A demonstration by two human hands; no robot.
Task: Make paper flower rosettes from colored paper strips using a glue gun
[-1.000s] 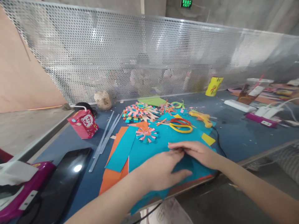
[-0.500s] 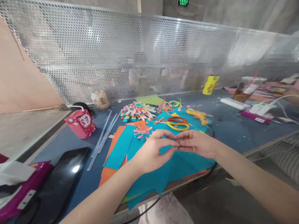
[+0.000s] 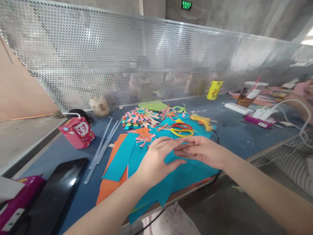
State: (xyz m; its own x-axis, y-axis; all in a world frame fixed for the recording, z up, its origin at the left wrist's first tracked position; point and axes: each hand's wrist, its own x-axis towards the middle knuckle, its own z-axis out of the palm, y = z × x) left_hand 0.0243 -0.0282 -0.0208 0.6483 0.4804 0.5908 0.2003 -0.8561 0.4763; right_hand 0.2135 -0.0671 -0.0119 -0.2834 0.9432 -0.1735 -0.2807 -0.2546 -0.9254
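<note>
Over the blue paper [image 3: 156, 192], my two hands meet at the fingertips. My left hand [image 3: 158, 160] has its fingers loosely stretched and its thumb apart, with nothing visible in it. The fingers of my right hand [image 3: 202, 150] are extended and a little spread, likewise with nothing visible in them. Just beyond them lie scissors [image 3: 182, 131] with red and yellow handles. A small fringed paper flower [image 3: 145, 138] rests partly behind my left hand. Farther back sits a larger fringed paper flower [image 3: 140, 117] in several colours. Orange paper [image 3: 104, 192] sticks out below the blue sheets.
A yellow glue gun [image 3: 202, 121] lies right of the scissors, its cord running to the table's front edge. Glue sticks [image 3: 101, 147], a drink carton [image 3: 77, 132] and a phone [image 3: 61, 189] are at left. A cup [image 3: 250, 94] and power strip [image 3: 259, 121] stand right, near another person's arm.
My hands have risen from the blue paper, come together at the fingertips, then loosened slightly apart. The view has turned a little to the right.
</note>
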